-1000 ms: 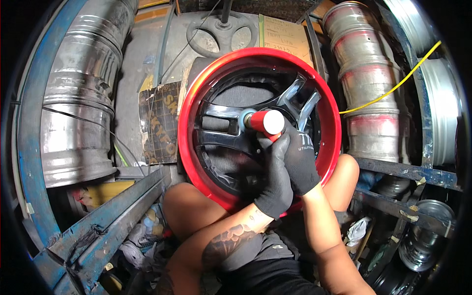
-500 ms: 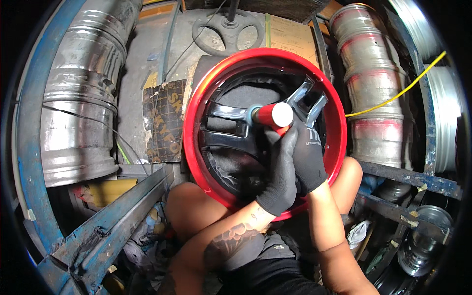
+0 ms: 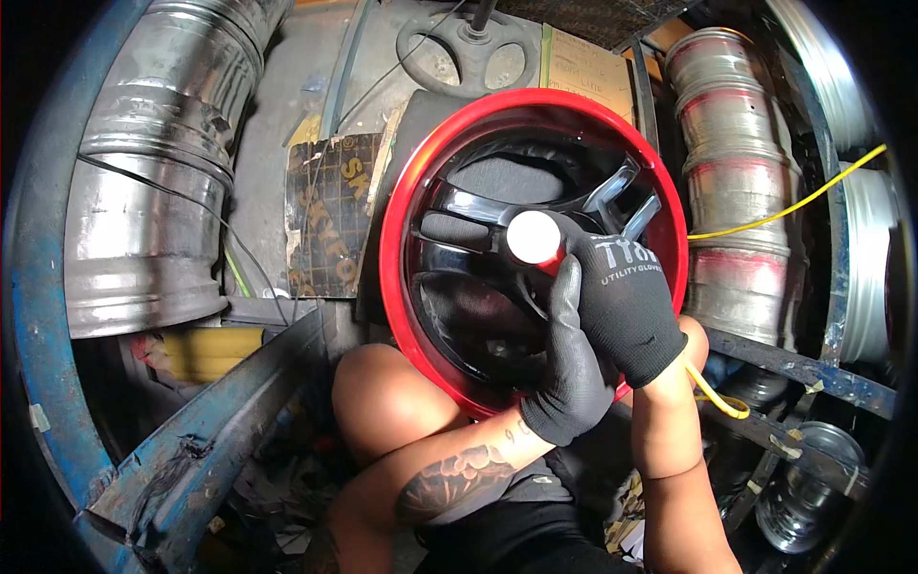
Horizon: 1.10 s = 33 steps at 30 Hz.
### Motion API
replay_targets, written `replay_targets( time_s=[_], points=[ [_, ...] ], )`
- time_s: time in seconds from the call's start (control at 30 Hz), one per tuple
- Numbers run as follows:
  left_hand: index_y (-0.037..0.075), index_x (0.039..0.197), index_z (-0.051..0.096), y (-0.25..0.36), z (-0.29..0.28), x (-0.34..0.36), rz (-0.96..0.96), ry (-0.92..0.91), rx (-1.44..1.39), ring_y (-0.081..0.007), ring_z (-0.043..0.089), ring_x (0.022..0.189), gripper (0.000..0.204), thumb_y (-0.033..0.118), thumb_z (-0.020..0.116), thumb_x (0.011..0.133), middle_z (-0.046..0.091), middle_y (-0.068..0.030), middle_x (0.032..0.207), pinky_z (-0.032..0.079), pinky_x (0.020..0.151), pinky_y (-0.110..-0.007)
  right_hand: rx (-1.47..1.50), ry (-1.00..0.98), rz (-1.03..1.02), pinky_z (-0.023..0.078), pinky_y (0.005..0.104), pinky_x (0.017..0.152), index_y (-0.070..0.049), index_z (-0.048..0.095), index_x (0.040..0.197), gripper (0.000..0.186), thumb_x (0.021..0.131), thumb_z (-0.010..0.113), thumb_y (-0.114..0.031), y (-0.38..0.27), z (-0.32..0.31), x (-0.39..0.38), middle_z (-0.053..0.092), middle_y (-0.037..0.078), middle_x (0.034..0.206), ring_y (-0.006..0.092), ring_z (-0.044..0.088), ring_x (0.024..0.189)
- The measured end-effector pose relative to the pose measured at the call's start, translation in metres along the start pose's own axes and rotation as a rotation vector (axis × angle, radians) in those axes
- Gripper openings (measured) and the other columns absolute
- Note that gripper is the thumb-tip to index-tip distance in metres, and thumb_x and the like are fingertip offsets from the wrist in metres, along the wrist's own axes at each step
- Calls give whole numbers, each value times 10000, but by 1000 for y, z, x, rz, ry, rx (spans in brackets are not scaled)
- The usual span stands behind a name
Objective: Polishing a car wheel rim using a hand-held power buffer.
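Observation:
A wheel rim with a red barrel [image 3: 394, 277] and glossy black spokes [image 3: 469, 205] lies face up across my lap. Inside it, both hands in black gloves close around a red air tool [image 3: 550, 263] with a round white end. My right hand [image 3: 622, 292] wraps the tool from the right side, its palm over the spokes. From below, my left hand [image 3: 566, 359] grips it too, thumb raised along the body. The tool's working end is hidden under the white end and my fingers. A yellow hose [image 3: 712, 387] shows beside my right wrist.
Bare metal rims stand stacked at the left [image 3: 143, 234] and the right [image 3: 736, 187], behind blue metal frames [image 3: 48, 287]. A black board [image 3: 330, 220] lies left of the wheel. A grey spoked handwheel [image 3: 469, 57] sits beyond it. More rims [image 3: 813, 478] lie lower right.
The tool has tilted and moved slightly within the wheel, its white end now lower and further left over the hub. My hands have shifted right and down, and the yellow hose appears by my right wrist.

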<state>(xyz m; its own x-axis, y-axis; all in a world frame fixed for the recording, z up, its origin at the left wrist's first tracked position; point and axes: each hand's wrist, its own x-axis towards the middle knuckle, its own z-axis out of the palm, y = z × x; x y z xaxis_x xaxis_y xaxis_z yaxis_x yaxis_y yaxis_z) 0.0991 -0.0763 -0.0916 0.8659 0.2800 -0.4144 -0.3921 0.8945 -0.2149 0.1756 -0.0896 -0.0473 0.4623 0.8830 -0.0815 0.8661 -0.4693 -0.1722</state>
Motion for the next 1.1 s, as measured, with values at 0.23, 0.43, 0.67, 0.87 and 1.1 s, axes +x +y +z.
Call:
replay_targets(
  time_s=[0.23,0.43,0.67,0.87,1.1],
  points=[
    [100,1445,578,11,14,-6,-7,106,-60,-171,596,1293,494,472,494,1132,633,-49,1398,463,1136,-342,-73,30,-52,561,450,701,-43,633,1328,373,964,596,-116,-11,-4,8,710,162,901,347,711,773],
    [99,1422,591,9,27,-7,19,361,2,-181,605,1275,484,469,512,1120,646,-43,1360,472,1122,-353,-152,26,-44,549,483,720,-91,663,1340,390,953,626,-113,-4,7,4,717,171,911,376,708,814],
    [72,1481,552,-4,-10,4,25,173,180,-142,560,1293,467,382,552,1131,607,-54,1412,438,1136,-311,-61,72,143,548,506,751,-54,689,1299,372,938,656,-135,14,23,-14,718,199,906,421,703,848],
    [26,1500,515,-20,-24,-6,-30,159,341,-143,529,1290,478,316,584,1127,565,-71,1424,419,1132,-303,258,109,275,552,513,745,-45,699,1239,351,925,743,-196,16,23,-33,751,216,916,443,729,858],
    [33,1479,517,-19,-21,-2,90,228,401,-142,532,1281,431,287,560,1133,558,-73,1405,430,1114,-300,441,31,389,582,447,804,-57,714,1282,434,901,800,-246,15,33,-23,778,222,997,394,773,941]
  ],
)
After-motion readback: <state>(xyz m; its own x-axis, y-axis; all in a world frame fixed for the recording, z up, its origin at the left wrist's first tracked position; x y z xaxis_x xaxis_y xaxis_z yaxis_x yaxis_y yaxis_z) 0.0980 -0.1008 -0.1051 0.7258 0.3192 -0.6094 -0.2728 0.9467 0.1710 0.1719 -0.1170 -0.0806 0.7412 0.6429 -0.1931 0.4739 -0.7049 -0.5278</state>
